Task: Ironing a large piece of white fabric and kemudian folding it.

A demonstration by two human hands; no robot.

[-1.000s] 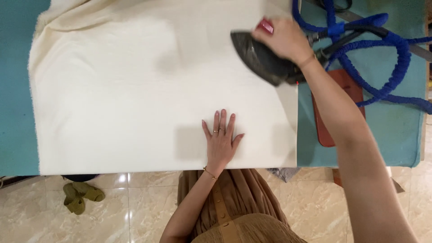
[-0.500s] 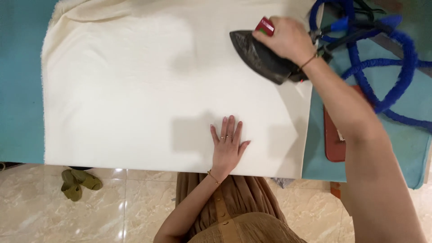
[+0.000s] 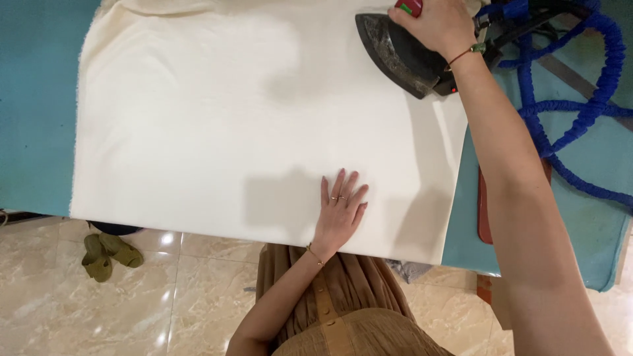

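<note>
A cream cloth [image 3: 217,125] lies spread flat over a teal ironing table [image 3: 33,112]. My left hand [image 3: 339,211] rests palm down on the cloth near its front edge, fingers spread and holding nothing. My right hand [image 3: 438,26] grips the handle of a dark iron [image 3: 399,56] that sits on the cloth's far right part, its tip pointing left. The iron's top is partly hidden under my hand.
A blue coiled hose [image 3: 560,99] loops over the table to the right of the iron. A brown pad [image 3: 483,211] lies by the cloth's right edge. Green slippers [image 3: 105,254] sit on the marble floor [image 3: 132,310] below the table's front edge.
The iron and my right hand have moved further away across the cloth, toward the far edge. My left hand stays flat on the cloth near the front edge.
</note>
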